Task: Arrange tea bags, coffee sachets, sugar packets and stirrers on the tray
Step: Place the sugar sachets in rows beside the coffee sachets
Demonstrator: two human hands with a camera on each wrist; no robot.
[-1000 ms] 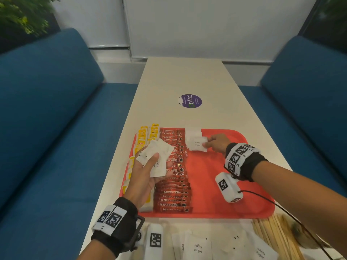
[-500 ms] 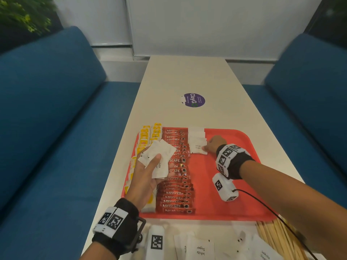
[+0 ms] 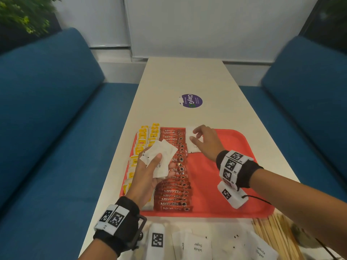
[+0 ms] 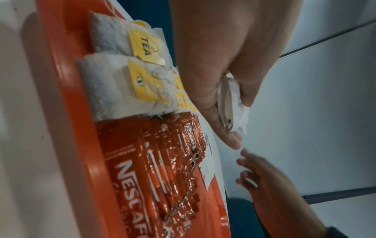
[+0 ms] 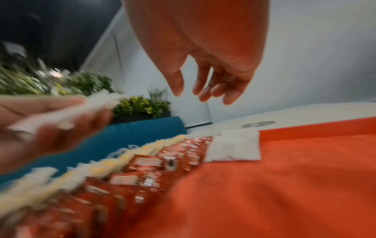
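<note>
A red tray (image 3: 231, 188) lies on the pale table. Yellow-tagged tea bags (image 3: 143, 139) fill its left edge, and a column of red Nescafe coffee sachets (image 3: 176, 177) runs beside them. White sugar packets (image 3: 192, 142) lie at the tray's far end, right of the sachets. My left hand (image 3: 150, 171) hovers over the tea bags and sachets, holding a fan of white sugar packets (image 3: 161, 158) under its thumb. My right hand (image 3: 204, 139) hangs just above the laid sugar packets (image 5: 234, 147), fingers loose and empty (image 5: 203, 90).
More white sugar packets (image 3: 197, 244) and a bundle of wooden stirrers (image 3: 272, 233) lie on the table in front of the tray. A purple round sticker (image 3: 191, 100) marks the table beyond it. Blue sofas flank both sides.
My right hand let go of a sugar packet it had set on the tray's far end and lifted off it, fingers spread. The left hand kept its packets almost still.
</note>
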